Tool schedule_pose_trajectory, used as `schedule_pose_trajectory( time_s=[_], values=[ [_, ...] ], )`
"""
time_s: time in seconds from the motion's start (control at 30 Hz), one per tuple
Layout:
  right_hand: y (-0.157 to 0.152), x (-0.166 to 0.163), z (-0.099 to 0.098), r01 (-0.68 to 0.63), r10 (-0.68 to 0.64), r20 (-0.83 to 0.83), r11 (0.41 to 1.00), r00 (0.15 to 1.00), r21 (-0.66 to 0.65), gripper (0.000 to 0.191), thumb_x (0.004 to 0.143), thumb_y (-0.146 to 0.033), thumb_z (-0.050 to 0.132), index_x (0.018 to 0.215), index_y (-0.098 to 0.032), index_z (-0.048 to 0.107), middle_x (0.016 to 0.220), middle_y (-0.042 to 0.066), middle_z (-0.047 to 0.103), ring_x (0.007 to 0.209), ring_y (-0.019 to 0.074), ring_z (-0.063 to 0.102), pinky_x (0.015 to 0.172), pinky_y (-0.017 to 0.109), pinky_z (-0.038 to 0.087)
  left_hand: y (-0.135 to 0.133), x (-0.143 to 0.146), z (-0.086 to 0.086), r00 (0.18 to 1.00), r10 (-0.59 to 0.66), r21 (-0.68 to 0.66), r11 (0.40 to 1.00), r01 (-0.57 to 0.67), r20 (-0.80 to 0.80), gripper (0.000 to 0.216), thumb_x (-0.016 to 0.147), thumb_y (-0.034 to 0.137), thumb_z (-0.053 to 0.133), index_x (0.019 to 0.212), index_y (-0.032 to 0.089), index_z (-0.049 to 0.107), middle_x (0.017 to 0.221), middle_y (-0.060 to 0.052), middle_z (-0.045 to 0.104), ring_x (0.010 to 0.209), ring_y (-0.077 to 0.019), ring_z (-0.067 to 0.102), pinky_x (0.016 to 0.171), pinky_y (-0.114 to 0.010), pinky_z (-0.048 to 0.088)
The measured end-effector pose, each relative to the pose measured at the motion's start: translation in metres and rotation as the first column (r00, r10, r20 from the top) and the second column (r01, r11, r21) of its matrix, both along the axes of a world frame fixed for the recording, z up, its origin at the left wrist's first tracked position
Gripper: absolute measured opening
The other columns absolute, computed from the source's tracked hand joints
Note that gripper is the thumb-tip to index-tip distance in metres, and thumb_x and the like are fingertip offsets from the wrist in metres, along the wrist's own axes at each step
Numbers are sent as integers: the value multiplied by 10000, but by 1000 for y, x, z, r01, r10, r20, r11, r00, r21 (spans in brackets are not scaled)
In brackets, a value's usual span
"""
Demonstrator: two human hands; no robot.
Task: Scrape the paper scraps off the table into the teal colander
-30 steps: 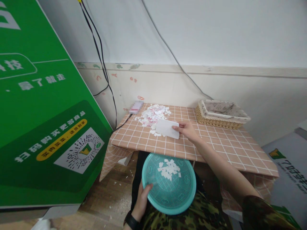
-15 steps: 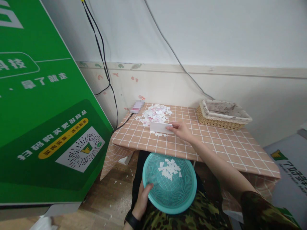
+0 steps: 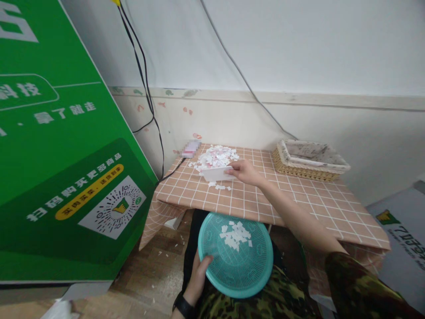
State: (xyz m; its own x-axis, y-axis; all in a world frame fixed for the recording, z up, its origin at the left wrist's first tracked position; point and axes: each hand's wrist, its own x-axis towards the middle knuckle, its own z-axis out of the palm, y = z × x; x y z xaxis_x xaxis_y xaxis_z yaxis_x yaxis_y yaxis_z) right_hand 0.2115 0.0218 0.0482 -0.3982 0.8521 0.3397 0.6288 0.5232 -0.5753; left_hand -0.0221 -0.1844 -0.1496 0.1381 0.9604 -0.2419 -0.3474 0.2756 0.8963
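My left hand (image 3: 199,274) grips the rim of a round teal plastic basket (image 3: 235,277) over my lap, thumb on the inside. White paper scraps (image 3: 235,235) lie on the basket's bottom. Over the table, my right hand (image 3: 244,172) pinches the right end of a flat white card (image 3: 215,173), which stands on its long edge, tilted. Just behind the card is a heap of paper scraps (image 3: 218,155), mostly white with some pinkish ones. A few loose scraps (image 3: 219,187) lie on the near side of the card.
A checked brown cloth covers the table (image 3: 282,201). At its back right stands a lined wicker basket (image 3: 308,170). A blurred-out flat object (image 3: 191,149) is at the back left, near black cables (image 3: 146,84). A large green panel (image 3: 66,177) borders the left side.
My right hand and the card have moved slightly left and away from me, toward the heap, and the card now tilts more. My left hand holds the basket as before.
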Motion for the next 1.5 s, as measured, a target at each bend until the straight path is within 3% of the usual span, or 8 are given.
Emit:
schedule_pose_trajectory(
  time_s=[0.23, 0.37, 0.5, 0.63, 0.73, 0.97, 1.37, 1.5],
  values=[
    [-3, 22, 11, -64, 68, 48, 994, 997, -92, 263, 785, -365, 562, 641, -146, 591, 570, -19, 475, 529, 82, 378, 491, 232, 258, 0, 2, -17, 997, 83, -26, 996, -83, -3, 473, 692, 296, 612, 1143, 155, 607, 1080, -109, 678, 1071, -332, 560, 956, -484, 384],
    [-5, 34, 16, -16, 13, -26, 993, 1000, -114, 268, 771, -377, 580, 636, -145, 593, 527, -39, 421, 488, 69, 341, 449, 224, 227, 0, 1, -7, 998, 49, -9, 999, -49, 31, 450, 719, 277, 597, 1153, 160, 603, 1070, -101, 683, 1069, -320, 565, 955, -472, 389],
    [-8, 36, 8, -8, -3, -81, 992, 997, -125, 297, 775, -416, 576, 680, -141, 638, 535, -29, 464, 488, 70, 364, 444, 222, 252, 0, -1, 1, 999, 18, -6, 1000, -18, 31, 422, 731, 270, 594, 1136, 155, 616, 1072, -102, 683, 1082, -313, 558, 969, -466, 378],
    [-15, 50, -5, -23, 1, -121, 982, 993, -186, 340, 749, -467, 596, 750, -141, 692, 588, 7, 574, 534, 99, 470, 469, 226, 333, 0, 2, -11, 997, 74, 2, 997, -74, 19, 450, 709, 279, 607, 1142, 155, 609, 1061, -106, 685, 1079, -323, 558, 967, -485, 376],
    [-23, 64, -15, 54, -87, -178, 982, 980, -183, 354, 723, -486, 621, 805, -156, 720, 671, 35, 651, 599, 140, 550, 511, 246, 401, 0, 3, -20, 995, 101, -18, 995, -101, -1, 473, 706, 281, 604, 1161, 151, 596, 1049, -109, 686, 1042, -322, 577, 955, -491, 383],
    [-51, 62, -37, 67, -114, -218, 975, 969, -212, 269, 750, -425, 624, 885, -221, 735, 822, 42, 716, 709, 197, 643, 613, 292, 490, 2, 4, -18, 997, 76, -2, 997, -76, 3, 508, 729, 258, 583, 1224, 151, 548, 1041, -101, 686, 993, -301, 598, 947, -477, 387],
    [-70, 72, -37, 177, -219, -242, 967, 945, -185, 200, 742, -362, 645, 870, -238, 736, 837, 36, 721, 750, 214, 668, 657, 301, 519, 2, 3, -25, 998, 58, 8, 998, -58, 11, 461, 751, 239, 562, 1203, 147, 563, 1048, -100, 686, 1001, -297, 596, 944, -471, 389],
    [-74, 61, -41, 120, -159, -235, 977, 959, -174, 213, 760, -374, 624, 879, -237, 735, 844, 37, 720, 756, 208, 663, 663, 298, 508, 2, 4, -20, 997, 71, -9, 997, -70, 13, 462, 731, 254, 584, 1181, 148, 583, 1046, -100, 690, 1046, -309, 577, 948, -465, 390]
  ],
)
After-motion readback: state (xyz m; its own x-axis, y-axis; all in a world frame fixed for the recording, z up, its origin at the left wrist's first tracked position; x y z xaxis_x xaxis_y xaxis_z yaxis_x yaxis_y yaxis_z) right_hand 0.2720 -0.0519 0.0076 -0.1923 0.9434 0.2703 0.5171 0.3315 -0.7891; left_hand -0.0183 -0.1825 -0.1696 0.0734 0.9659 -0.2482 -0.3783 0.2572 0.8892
